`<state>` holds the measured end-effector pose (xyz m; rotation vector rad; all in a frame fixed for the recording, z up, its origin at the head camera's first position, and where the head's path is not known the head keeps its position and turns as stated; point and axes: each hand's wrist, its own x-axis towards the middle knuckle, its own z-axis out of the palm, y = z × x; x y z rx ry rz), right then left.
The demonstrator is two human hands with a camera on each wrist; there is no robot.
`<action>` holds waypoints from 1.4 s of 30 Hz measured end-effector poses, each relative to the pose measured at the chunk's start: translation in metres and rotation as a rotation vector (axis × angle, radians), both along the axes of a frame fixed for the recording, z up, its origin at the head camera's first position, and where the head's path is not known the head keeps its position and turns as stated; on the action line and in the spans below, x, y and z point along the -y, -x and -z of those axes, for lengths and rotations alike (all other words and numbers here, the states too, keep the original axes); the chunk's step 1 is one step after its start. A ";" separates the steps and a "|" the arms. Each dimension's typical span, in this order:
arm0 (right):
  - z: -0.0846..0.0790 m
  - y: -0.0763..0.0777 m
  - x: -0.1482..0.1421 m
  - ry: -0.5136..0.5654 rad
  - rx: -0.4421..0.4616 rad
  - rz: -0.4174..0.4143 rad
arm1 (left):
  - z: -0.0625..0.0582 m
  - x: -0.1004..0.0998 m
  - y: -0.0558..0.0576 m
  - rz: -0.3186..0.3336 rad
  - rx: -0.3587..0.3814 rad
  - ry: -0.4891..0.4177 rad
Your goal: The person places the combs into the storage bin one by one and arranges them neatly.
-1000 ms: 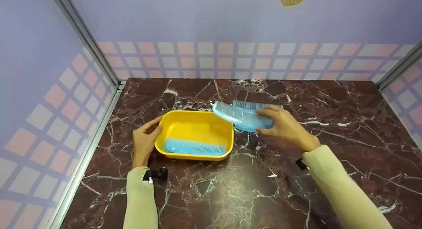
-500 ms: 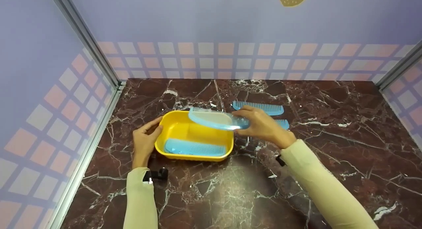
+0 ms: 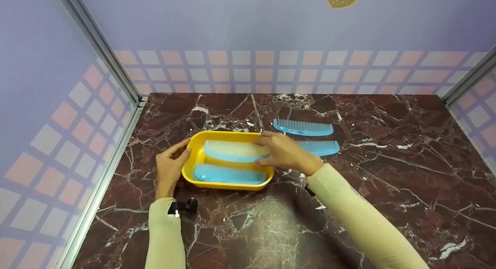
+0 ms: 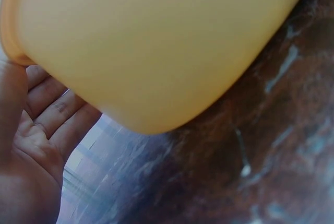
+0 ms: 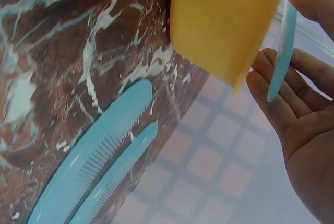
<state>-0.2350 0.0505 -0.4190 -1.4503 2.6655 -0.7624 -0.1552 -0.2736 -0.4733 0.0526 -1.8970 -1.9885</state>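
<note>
Left end: Our left hand rests against the yellow plastic tub, fingers fairly straight along the outer wall; we seem to be steadying it rather than clamping it.
Tub, near half: One blue comb, the packed comb, lies lengthwise along the near wall; we cannot tell whether another is stacked beneath it.
Tub, far half: A second blue comb, the held comb, is over this side, teeth toward the far wall; we cannot tell whether it touches the tub floor.
Right grip: Our right hand pinches that comb by its right end, thumb on one face and fingers on the other.
Marble tabletop, right of tub: Two more blue combs lie flat on the marble tabletop, the nearer loose comb partly behind our hand and the far loose comb beyond it, apart.
Step in hand: We judge that we are setting a comb into the tub, with two still outside.
Next move: It probably calls for lowering the comb beside its neighbour, then easing the pinch without knocking the rim.
Writing: We can read no brand or label anywhere; any marking on the combs is too small.
</note>
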 end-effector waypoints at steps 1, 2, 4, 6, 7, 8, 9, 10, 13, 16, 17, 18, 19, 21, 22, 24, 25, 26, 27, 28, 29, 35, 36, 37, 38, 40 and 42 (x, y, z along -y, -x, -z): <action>0.001 0.000 0.002 -0.012 -0.002 -0.002 | 0.000 0.000 -0.001 0.000 0.000 0.004; 0.002 0.000 0.004 -0.026 -0.003 -0.003 | 0.000 0.000 -0.001 -0.001 0.002 0.006; 0.005 0.000 0.008 -0.052 -0.004 -0.005 | 0.000 0.000 -0.001 -0.001 0.007 0.007; 0.008 0.000 0.011 -0.074 -0.004 -0.006 | 0.000 0.000 -0.002 -0.001 0.008 0.006; 0.009 0.000 0.013 -0.083 -0.004 -0.008 | 0.000 0.000 -0.002 -0.001 0.008 0.005; 0.010 0.000 0.014 -0.090 -0.005 -0.008 | 0.000 0.000 -0.002 -0.001 0.007 0.003; 0.012 0.000 0.016 -0.097 -0.009 -0.010 | 0.000 0.000 -0.002 0.000 0.006 0.002; 0.012 0.001 0.017 -0.102 -0.012 -0.011 | -0.001 0.000 -0.002 0.002 0.004 -0.002; 0.015 0.001 0.020 -0.116 -0.020 -0.013 | -0.001 0.000 -0.002 0.001 -0.003 -0.003; 0.016 0.001 0.023 -0.121 -0.010 -0.016 | -0.001 0.001 -0.002 -0.001 -0.009 -0.005; 0.016 0.001 0.024 -0.124 -0.002 -0.016 | 0.000 0.001 -0.002 -0.002 -0.011 -0.004; 0.017 0.001 0.025 -0.125 0.007 -0.015 | 0.000 0.001 -0.002 -0.003 -0.012 -0.004; 0.018 0.001 0.026 -0.128 0.011 -0.014 | 0.000 0.001 -0.002 -0.003 -0.015 -0.005; 0.019 0.001 0.028 -0.134 0.013 -0.011 | 0.000 0.002 -0.002 -0.003 -0.022 -0.006; 0.020 0.002 0.028 -0.140 0.010 -0.008 | 0.001 0.002 -0.001 -0.001 -0.026 -0.006; 0.022 0.003 0.029 -0.152 -0.004 -0.005 | 0.001 0.002 -0.001 0.000 -0.033 -0.005; 0.023 0.003 0.030 -0.157 -0.014 -0.006 | 0.001 0.002 -0.001 0.005 -0.037 -0.006; 0.025 0.003 0.030 -0.161 -0.024 -0.008 | 0.001 0.001 0.000 0.008 -0.038 -0.009; 0.026 0.004 0.030 -0.166 -0.034 -0.009 | 0.001 0.001 0.000 0.011 -0.039 -0.010; 0.027 0.004 0.030 -0.171 -0.044 -0.011 | 0.001 0.001 0.000 0.011 -0.039 -0.009; 0.028 0.004 0.031 -0.176 -0.055 -0.013 | 0.001 0.001 0.001 0.009 -0.037 -0.007; 0.027 0.006 0.033 -0.229 -0.066 -0.015 | -0.001 0.000 0.002 0.014 -0.035 -0.008; 0.026 0.006 0.034 -0.236 -0.058 -0.015 | -0.001 0.000 0.002 0.017 -0.037 -0.010; 0.026 0.006 0.035 -0.247 -0.051 -0.014 | -0.001 0.000 0.002 0.017 -0.038 -0.008; 0.026 0.006 0.036 -0.255 -0.044 -0.013 | -0.001 0.000 0.002 0.016 -0.037 -0.006; 0.026 0.006 0.038 -0.269 -0.035 -0.010 | 0.000 0.000 0.001 0.014 -0.033 -0.006; 0.027 0.007 0.039 -0.289 -0.035 -0.001 | 0.000 0.000 0.001 0.011 -0.025 -0.003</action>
